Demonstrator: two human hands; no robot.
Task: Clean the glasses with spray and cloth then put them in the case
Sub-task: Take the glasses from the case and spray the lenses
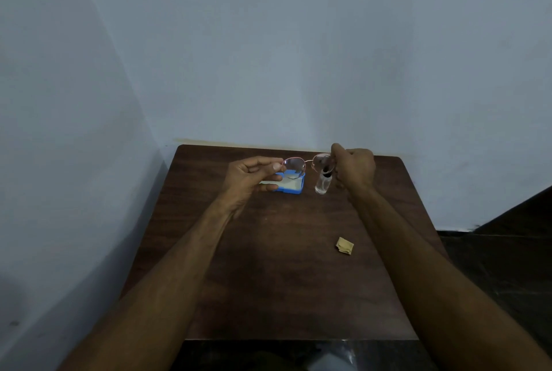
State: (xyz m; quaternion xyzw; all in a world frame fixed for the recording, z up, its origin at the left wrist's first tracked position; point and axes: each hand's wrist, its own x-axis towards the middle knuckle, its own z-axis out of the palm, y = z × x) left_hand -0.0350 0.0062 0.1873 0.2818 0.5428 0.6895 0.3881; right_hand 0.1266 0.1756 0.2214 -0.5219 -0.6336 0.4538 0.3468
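Observation:
I hold thin-rimmed rose-gold glasses [307, 164] up over the far part of the table, lenses facing me. My left hand [251, 176] pinches the left end of the frame, and my right hand [354, 169] pinches the right end. Behind and below the left lens an open blue case [294, 187] with a white lining rests on the table. A small clear spray bottle [323, 184] with a dark top stands just right of the case, partly seen through the right lens. A folded tan cloth [345, 245] lies on the table nearer me, to the right.
The dark wooden table [268, 266] stands in a corner, with pale blue walls at its far edge and along its left side. A dark floor [484, 251] shows to the right, and the table's near edge is below my forearms.

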